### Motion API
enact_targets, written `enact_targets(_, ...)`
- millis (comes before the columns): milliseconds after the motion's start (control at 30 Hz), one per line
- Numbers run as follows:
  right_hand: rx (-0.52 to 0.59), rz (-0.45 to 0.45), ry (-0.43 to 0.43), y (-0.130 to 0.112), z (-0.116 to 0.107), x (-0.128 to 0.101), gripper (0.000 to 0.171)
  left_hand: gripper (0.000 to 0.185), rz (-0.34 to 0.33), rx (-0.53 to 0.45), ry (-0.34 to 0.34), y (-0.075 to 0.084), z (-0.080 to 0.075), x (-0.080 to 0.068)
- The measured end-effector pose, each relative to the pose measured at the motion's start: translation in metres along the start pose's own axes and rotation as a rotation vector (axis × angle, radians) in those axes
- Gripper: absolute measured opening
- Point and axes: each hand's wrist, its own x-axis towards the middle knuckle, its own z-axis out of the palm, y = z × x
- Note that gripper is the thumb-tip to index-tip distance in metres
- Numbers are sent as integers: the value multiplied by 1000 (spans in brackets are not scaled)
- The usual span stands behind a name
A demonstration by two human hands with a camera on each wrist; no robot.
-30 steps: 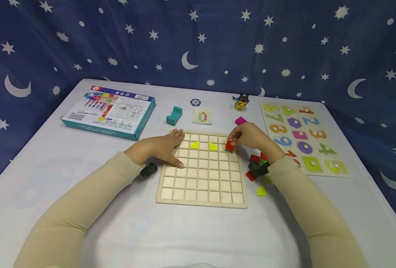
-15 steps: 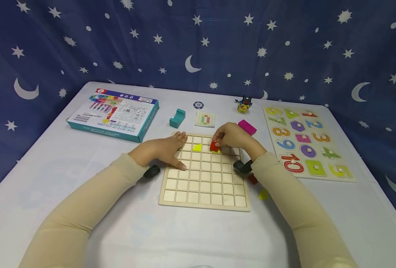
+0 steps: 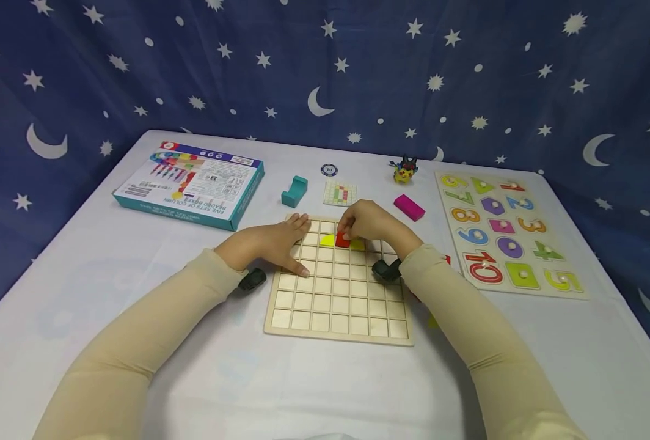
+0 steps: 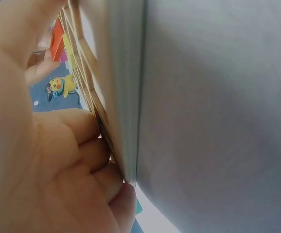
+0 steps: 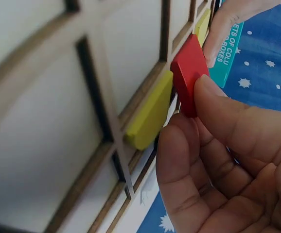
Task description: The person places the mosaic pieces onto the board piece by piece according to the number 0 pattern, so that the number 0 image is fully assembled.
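A wooden grid board (image 3: 338, 336) lies on the white table. My left hand (image 3: 274, 245) rests on its left edge, thumb stretched over the cells and fingers at the upper corner. Between thumb and fingertips, my right hand (image 3: 370, 221) pinches a red square tile (image 5: 189, 70), which stands tilted at a cell in the second row. To the left of it sits a yellow quarter-round tile (image 3: 327, 240); on the right, a second yellow tile (image 5: 152, 111) lies partly under the right hand in the head view.
Behind the board are a pattern card (image 3: 340, 193), a teal block (image 3: 294, 192), a magenta block (image 3: 409, 208), a poker chip (image 3: 329, 170) and a small figure (image 3: 404, 170). A box (image 3: 193, 183) lies left, a number puzzle (image 3: 509, 235) right. Loose tiles are mostly hidden under the right sleeve.
My right hand has moved left with the red tile, from the right side of the board to between the two yellow tiles. The left hand has stayed on the board's edge.
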Motion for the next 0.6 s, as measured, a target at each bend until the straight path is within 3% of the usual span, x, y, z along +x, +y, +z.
enact_targets(333,-48,4,10,-3,4,2,14,113,8,-13,1,0,-1,1)
enact_targets(600,-22,4,-5,1,0,-5,9,113,8,-11,0,-1,-1,1)
